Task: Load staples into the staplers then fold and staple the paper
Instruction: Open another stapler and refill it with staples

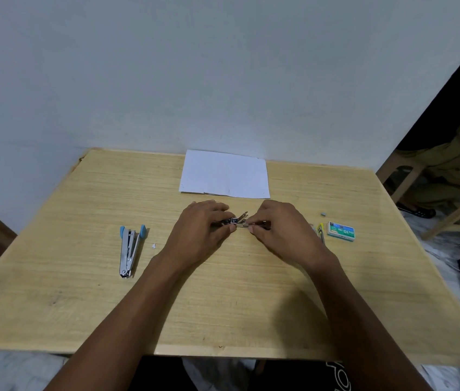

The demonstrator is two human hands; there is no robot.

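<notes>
Pale wall backed a wooden table (82, 306), where a sheet of paper (224, 174) lay at the far edge. At the middle, the left hand (203, 227) and the right hand (282, 230) both pinched a small opened stapler (237, 220) with curled fingers. A blue stapler (130, 249) lay open to the left; a staple box (340, 232) sat to the right.

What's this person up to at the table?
A person at a wooden table holds a small metal stapler open with both hands: the left hand grips one end, the right hand pinches the other, apparently loading staples. A blue-tipped stapler lies open on the left, a staple box on the right. The paper lies flat at the far edge, unfolded.
</notes>
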